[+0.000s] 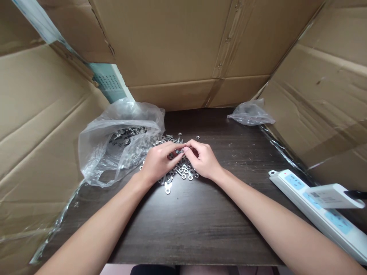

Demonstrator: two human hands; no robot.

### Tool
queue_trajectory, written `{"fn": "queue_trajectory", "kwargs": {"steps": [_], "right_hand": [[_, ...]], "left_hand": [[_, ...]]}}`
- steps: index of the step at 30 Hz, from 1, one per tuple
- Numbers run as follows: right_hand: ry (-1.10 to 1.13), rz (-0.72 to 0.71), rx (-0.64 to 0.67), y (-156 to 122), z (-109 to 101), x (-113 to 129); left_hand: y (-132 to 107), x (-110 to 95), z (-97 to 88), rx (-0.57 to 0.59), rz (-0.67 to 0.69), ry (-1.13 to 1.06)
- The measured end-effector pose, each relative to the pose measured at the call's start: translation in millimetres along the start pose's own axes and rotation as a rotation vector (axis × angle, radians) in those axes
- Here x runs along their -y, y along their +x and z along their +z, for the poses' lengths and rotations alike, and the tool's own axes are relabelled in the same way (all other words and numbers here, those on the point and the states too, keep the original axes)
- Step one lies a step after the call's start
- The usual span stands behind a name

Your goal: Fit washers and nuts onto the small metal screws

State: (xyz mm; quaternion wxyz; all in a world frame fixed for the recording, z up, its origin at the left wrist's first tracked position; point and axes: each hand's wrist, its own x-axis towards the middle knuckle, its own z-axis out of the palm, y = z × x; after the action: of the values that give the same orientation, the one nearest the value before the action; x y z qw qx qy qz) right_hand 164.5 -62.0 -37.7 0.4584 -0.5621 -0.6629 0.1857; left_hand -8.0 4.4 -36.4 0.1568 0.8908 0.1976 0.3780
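My left hand and my right hand meet fingertip to fingertip over a pile of small metal nuts, washers and bolts on the dark wooden table. Between the fingertips of both hands sits a small metal piece, too small to tell apart. A large washer lies at the pile's near edge. Left of the hands, a clear plastic bag lies open with more metal hardware inside.
Cardboard walls enclose the table at the back, left and right. A second crumpled clear bag lies at the back right. A white power strip with a white adapter plugged in lies at the right edge.
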Motion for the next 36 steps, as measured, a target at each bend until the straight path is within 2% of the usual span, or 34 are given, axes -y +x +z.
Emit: {"fn": "queue_trajectory", "kwargs": {"steps": [36], "right_hand": [[-0.004,0.001,-0.008,-0.3,-0.3,-0.6]], "left_hand": [[-0.7,2.0,0.4,-0.039,0.036,0.001]]}}
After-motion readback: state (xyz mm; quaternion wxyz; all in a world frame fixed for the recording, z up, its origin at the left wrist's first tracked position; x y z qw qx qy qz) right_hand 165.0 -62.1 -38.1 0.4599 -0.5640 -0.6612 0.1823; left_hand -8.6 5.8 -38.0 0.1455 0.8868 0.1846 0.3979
